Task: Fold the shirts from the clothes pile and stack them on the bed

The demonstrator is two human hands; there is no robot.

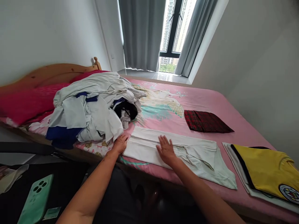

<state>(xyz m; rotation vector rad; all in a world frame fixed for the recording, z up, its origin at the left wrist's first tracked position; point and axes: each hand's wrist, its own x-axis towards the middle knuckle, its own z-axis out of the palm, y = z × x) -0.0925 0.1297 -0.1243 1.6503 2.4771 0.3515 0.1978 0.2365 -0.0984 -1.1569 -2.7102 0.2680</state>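
Note:
A white garment (144, 149), which looks like a pair of trousers, lies stretched out along the near edge of the bed, with two long parts side by side and creases toward its wider right end. Palm down on its middle rests my right hand (166, 151), fingers spread and nothing held. My left hand (121, 144) lies at the garment's left end, beside the clothes heap, its fingers stretched out. Whether its fingertips touch the cloth I cannot tell.
Crumpled white and blue clothes (93, 109) are heaped at the left. A red plaid cloth (206, 121) lies beyond the garment. A folded yellow shirt (268, 168) tops a stack at the right. A green phone (37, 197) sits on a black surface at lower left.

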